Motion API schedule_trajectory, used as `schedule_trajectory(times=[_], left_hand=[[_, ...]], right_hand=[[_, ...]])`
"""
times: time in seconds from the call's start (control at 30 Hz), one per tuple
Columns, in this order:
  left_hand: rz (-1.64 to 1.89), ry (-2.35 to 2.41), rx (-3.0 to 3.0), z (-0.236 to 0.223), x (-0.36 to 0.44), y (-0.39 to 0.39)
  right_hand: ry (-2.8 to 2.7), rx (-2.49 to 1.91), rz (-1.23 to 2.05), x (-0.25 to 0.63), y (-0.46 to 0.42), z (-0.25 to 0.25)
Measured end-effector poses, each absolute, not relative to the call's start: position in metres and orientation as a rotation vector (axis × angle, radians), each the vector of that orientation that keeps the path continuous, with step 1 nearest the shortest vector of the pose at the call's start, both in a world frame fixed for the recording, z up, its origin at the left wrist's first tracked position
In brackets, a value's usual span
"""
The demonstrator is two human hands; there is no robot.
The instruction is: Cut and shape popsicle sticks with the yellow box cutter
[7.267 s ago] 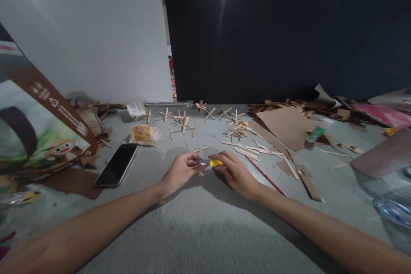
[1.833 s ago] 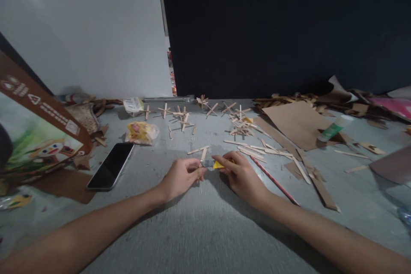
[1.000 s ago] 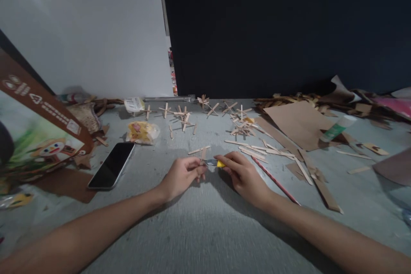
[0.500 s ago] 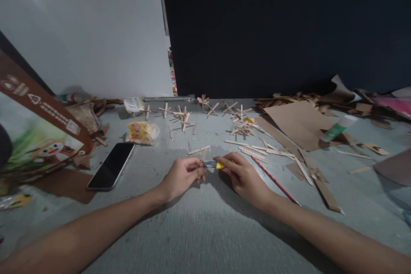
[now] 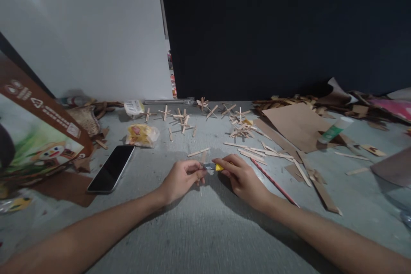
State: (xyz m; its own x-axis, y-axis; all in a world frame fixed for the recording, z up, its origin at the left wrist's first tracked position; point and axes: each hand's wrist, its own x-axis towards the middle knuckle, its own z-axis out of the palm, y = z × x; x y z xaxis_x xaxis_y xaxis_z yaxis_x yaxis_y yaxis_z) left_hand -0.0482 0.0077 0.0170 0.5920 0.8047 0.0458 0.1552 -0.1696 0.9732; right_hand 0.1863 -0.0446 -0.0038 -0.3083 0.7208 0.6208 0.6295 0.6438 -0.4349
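In the head view, my left hand (image 5: 182,179) is closed, pinching a flat wooden craft stick (image 5: 203,156) that stands up past the fingertips, blurred. My right hand (image 5: 242,178) is closed round a yellow utility knife (image 5: 219,167), most of its handle covered by the fingers. Its grey blade reaches left to the stick, by my left fingertips; whether it bites into the wood I cannot tell. Just behind the hands, a loose craft stick (image 5: 198,152) lies on the grey table (image 5: 180,239).
Crossed-stick pieces (image 5: 184,120) and a stick pile (image 5: 242,128) lie further back. To the right are loose sticks (image 5: 253,153), a red pencil (image 5: 274,182), cardboard (image 5: 293,126) and a glue stick (image 5: 335,129). A phone (image 5: 111,169), a snack packet (image 5: 141,135) and a printed box (image 5: 45,132) are left.
Over the last seconds both hands stay together in front, the blade at the stick with small shifts. Since the oldest frame the camera view has moved slightly; a stick lies behind the hands throughout.
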Motion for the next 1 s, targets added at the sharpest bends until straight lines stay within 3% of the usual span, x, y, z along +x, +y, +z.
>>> schedule_trajectory(times=[1.0], left_hand=[[0.688, 0.856, 1.730, 0.0145, -0.0492, 0.0058]], right_hand=[[-2.030, -0.996, 0.149, 0.1855, -0.0467, -0.0033]])
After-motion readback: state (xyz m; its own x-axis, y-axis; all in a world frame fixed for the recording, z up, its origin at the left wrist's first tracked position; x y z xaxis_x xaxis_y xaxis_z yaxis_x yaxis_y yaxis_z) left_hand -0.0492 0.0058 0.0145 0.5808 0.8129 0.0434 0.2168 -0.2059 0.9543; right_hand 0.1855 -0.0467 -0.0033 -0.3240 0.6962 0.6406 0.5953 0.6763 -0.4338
